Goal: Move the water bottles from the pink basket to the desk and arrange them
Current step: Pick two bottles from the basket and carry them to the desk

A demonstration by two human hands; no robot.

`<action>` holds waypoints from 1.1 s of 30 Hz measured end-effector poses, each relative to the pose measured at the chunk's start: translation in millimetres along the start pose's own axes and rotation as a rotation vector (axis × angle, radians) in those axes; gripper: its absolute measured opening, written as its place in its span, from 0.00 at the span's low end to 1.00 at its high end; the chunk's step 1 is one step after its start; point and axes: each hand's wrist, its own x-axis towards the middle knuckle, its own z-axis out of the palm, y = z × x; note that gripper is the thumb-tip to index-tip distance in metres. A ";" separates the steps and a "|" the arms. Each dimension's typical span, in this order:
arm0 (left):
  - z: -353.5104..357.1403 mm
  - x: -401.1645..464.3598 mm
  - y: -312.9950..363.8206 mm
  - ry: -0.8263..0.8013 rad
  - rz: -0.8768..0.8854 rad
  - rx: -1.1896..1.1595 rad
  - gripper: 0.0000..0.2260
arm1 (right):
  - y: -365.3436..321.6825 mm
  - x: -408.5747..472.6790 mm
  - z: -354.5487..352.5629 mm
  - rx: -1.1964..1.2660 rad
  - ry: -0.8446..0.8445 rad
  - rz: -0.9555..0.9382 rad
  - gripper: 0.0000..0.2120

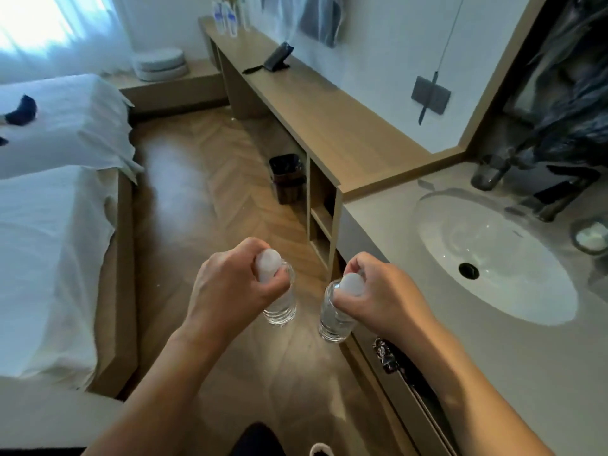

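Your left hand (230,284) and right hand (381,297) pinch each bottle (279,307) only by its cap, so either could slip before reaching the desk (329,120).

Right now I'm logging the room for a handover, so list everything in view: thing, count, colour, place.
held water bottles: 2, clear with white caps, left one, right one, above the floor
far water bottles: several, exact count unclear, clear with blue labels, far end of desk
desk: 1, light wood, along the wall
phone: 1, dark, on desk
bin: 1, dark, under desk
sink: 1, white, in grey counter
tap: 1, dark, behind sink
beds: 2, white sheets, left side
left hand: fingers grip one bottle's neck
right hand: fingers grip the other's neck
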 end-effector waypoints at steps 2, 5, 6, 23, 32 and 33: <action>2.5 35.9 -15.8 0.024 -0.022 -0.018 0.10 | -6.6 40.6 4.7 0.005 -0.011 -0.023 0.15; 11.1 92.3 -47.7 0.051 -0.051 -0.033 0.10 | -17.0 106.0 18.0 0.017 -0.052 -0.062 0.15; 13.8 111.4 -60.4 0.055 -0.056 -0.039 0.10 | -21.3 128.8 23.8 0.010 -0.066 -0.061 0.16; 33.1 483.4 -248.3 0.026 0.013 -0.072 0.10 | -122.8 508.6 88.1 0.011 -0.049 0.075 0.11; 73.7 693.5 -330.1 0.020 -0.017 -0.070 0.11 | -141.6 740.8 122.1 -0.032 -0.099 0.034 0.10; 75.2 715.8 -336.7 0.019 -0.020 -0.066 0.11 | -144.1 765.9 124.6 -0.033 -0.102 0.027 0.10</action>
